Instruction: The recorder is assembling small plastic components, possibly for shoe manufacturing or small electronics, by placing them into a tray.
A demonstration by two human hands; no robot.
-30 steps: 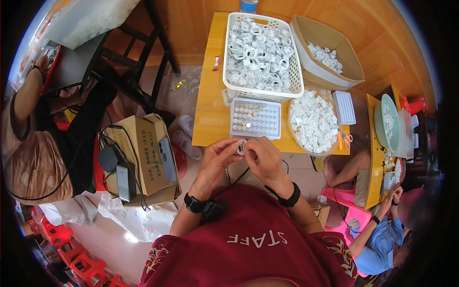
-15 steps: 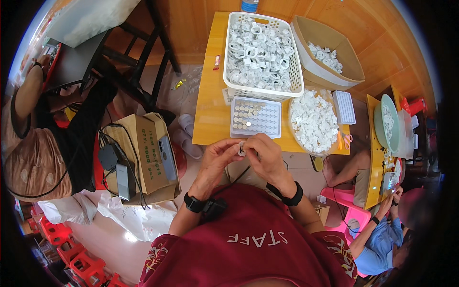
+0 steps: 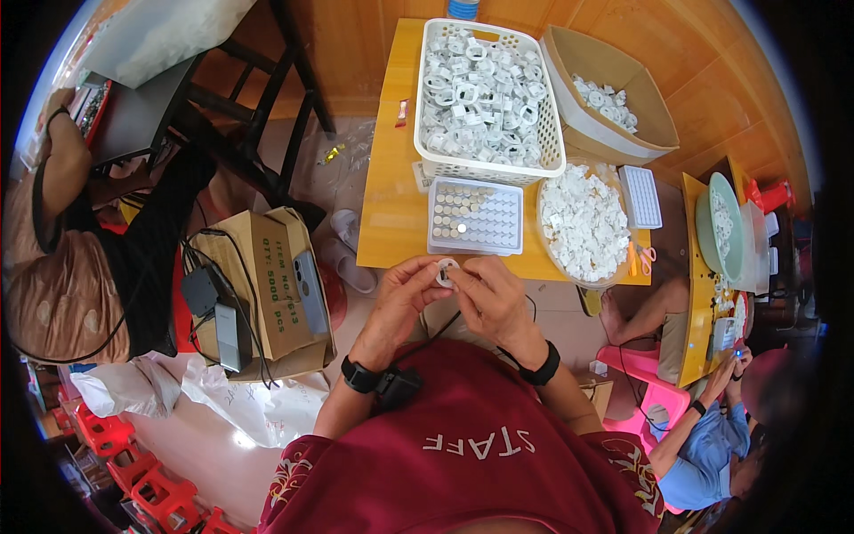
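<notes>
My left hand (image 3: 407, 294) pinches a small white ring-shaped plastic part (image 3: 447, 271) between thumb and fingers, just in front of the table's near edge. The thumb and forefinger of my right hand (image 3: 494, 294) close on the ring's right side; whether they also hold something small is hidden. Beyond my hands lies a clear compartment tray (image 3: 498, 233), its left part filled with round silver button cells (image 3: 452, 211). To its right a round container (image 3: 544, 245) is heaped with small white plastic pieces (image 3: 583, 222). Behind the tray, a white basket (image 3: 498, 171) holds many white ring-shaped parts (image 3: 476, 98).
A cardboard box (image 3: 654, 107) with more white parts stands beside the basket. Orange-handled scissors (image 3: 647, 255) and a second tray (image 3: 640, 198) lie at the table's right. A carton (image 3: 267, 294) with cables stands on the left. Co-workers sit at both sides.
The ring in my left hand has turned so that its round face shows more. My right hand has shifted slightly, and its fingers cover less of the ring.
</notes>
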